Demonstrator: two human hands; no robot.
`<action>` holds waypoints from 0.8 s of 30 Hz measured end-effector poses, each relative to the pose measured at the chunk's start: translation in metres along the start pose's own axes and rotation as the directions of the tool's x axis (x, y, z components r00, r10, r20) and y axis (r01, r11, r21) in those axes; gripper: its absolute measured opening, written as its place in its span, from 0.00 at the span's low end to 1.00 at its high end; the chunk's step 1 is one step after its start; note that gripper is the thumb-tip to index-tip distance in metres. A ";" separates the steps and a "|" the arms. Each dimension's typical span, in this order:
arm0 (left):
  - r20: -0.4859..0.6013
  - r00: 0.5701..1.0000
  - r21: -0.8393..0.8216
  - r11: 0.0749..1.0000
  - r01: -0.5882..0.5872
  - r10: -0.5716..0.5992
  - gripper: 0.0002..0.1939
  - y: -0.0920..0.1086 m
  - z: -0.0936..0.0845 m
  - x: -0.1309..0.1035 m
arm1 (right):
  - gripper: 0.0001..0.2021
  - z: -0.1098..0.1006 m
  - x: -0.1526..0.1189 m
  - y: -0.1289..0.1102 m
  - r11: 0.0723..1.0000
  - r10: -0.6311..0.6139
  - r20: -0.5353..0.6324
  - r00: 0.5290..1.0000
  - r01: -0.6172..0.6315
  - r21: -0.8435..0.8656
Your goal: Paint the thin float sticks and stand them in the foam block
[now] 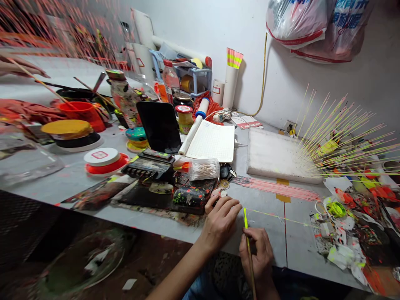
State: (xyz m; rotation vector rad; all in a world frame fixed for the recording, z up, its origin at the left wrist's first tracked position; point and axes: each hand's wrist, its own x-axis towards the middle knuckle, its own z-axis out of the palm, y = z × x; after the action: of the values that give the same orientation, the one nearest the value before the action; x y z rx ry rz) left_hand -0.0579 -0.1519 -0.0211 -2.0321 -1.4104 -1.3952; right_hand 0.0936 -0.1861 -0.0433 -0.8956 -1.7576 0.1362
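Note:
My right hand [256, 252] is closed around the wooden handle of a paintbrush [249, 258], its bristles coated in bright yellow and pointing up. Just beyond the bristles runs a thin yellow-tinted stick [281, 217], stretching right above the grey table. Its left end leads to the fingertips of my left hand [220, 221], which are bent and pressed together on it; the exact grip is partly hidden. Beside my left fingers sits a black paint-spattered device [192, 196]. A row of pink-painted thin sticks [278, 189] lies behind the single stick.
A white foam block [278, 154] lies behind, with many painted sticks [337, 137] fanning out at right. Paint-stained scraps [346, 233] cover the right side. A notebook [212, 139], a tub of cotton swabs [204, 169] and a dark tablet [159, 125] stand behind my left hand. Another person's hand [21, 66] shows far left.

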 end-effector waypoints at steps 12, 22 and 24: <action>-0.001 1.000 -0.003 1.000 -0.003 0.003 0.12 0.001 -0.001 0.000 | 0.08 -0.003 -0.003 0.002 0.999 0.043 -0.019 0.999 -0.044 -0.020; -0.005 1.000 0.003 1.000 -0.015 0.015 0.13 0.002 -0.002 0.003 | 0.09 -0.010 -0.001 -0.003 0.999 0.020 -0.020 1.000 -0.020 0.038; -0.008 1.000 -0.004 1.000 -0.012 0.012 0.13 0.002 -0.003 0.005 | 0.10 -0.012 -0.004 -0.005 0.996 0.007 -0.025 1.000 -0.005 0.088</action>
State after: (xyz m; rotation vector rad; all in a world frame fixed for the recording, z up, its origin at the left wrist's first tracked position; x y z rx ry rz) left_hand -0.0579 -0.1522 -0.0154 -2.0318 -1.3913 -1.4006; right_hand 0.1014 -0.1959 -0.0392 -0.8355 -1.7126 0.2032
